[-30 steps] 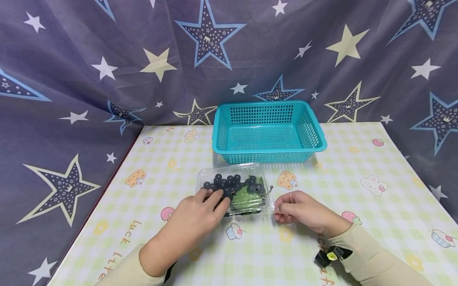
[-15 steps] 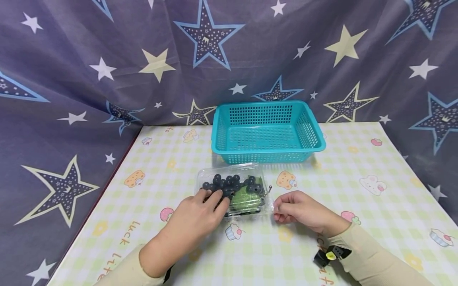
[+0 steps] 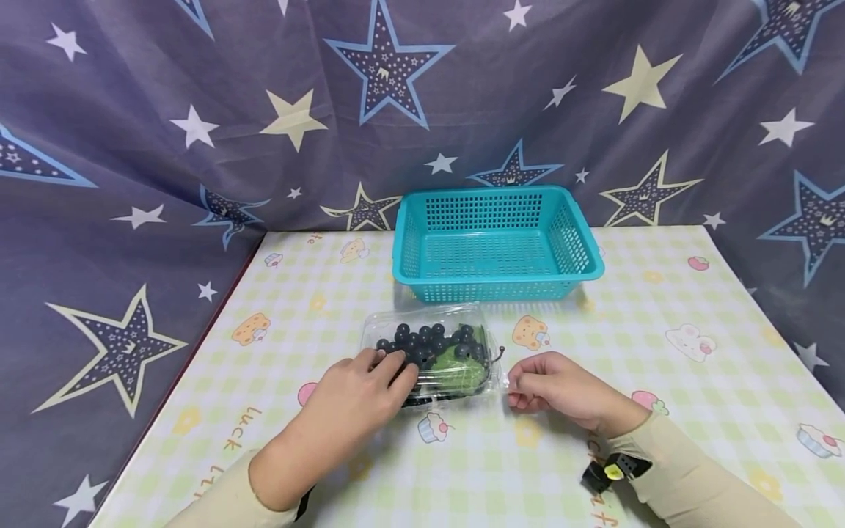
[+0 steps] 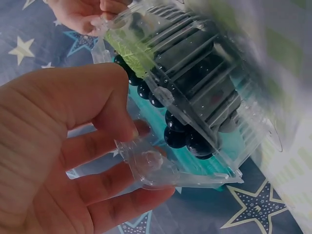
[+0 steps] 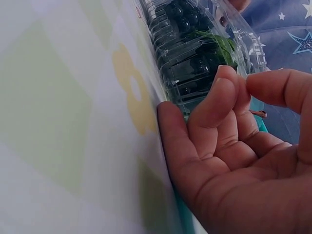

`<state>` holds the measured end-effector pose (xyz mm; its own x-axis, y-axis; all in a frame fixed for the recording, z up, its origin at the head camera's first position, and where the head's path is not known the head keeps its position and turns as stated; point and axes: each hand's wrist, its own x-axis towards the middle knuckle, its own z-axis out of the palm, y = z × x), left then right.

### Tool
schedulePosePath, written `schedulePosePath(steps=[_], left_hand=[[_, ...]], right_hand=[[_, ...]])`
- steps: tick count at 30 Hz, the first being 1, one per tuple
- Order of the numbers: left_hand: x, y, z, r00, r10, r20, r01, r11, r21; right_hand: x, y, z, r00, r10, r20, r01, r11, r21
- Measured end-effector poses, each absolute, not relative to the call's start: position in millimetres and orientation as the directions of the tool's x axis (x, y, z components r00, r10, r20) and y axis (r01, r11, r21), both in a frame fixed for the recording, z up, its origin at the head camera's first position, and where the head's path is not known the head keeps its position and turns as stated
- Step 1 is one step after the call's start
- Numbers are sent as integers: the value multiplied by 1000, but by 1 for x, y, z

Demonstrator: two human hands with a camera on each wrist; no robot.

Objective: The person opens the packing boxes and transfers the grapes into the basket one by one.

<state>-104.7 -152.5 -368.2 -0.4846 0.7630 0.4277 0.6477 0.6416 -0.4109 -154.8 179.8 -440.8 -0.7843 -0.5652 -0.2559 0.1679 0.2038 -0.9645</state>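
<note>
A clear plastic clamshell box [image 3: 389, 323] lies on the table in front of me. Through its plastic show black grapes [image 3: 425, 339] and a green leaf [image 3: 462, 372], and a thin brown stem [image 3: 499, 354] pokes out on the right side. My left hand [image 3: 359, 396] is at the box's near left corner. In the left wrist view, its thumb and fingers pinch a clear corner tab [image 4: 148, 161], and a gap runs between the plastic edges there. My right hand [image 3: 548, 389] is at the near right corner, thumb and forefinger pinching the plastic edge, its other fingers curled [image 5: 214, 105].
A turquoise slotted basket [image 3: 495, 280] with nothing in it stands just behind the box, near the back of the table. A checked cloth [image 3: 627, 308] with printed cartoons covers the table. A purple star-patterned curtain [image 3: 264, 59] hangs behind and at the sides.
My left hand has shifted slightly left and toward me, and the near left edge of the box has shifted a little with it. My right hand stays in place.
</note>
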Motion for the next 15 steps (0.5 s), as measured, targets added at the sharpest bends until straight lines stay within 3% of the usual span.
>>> schedulePosePath(steps=[15], left_hand=[[-109,-147,-354,-540,757,367,689,648,-325]], right_hand=[[-153,179,-440,-785,-565,-253,166,201,-965]])
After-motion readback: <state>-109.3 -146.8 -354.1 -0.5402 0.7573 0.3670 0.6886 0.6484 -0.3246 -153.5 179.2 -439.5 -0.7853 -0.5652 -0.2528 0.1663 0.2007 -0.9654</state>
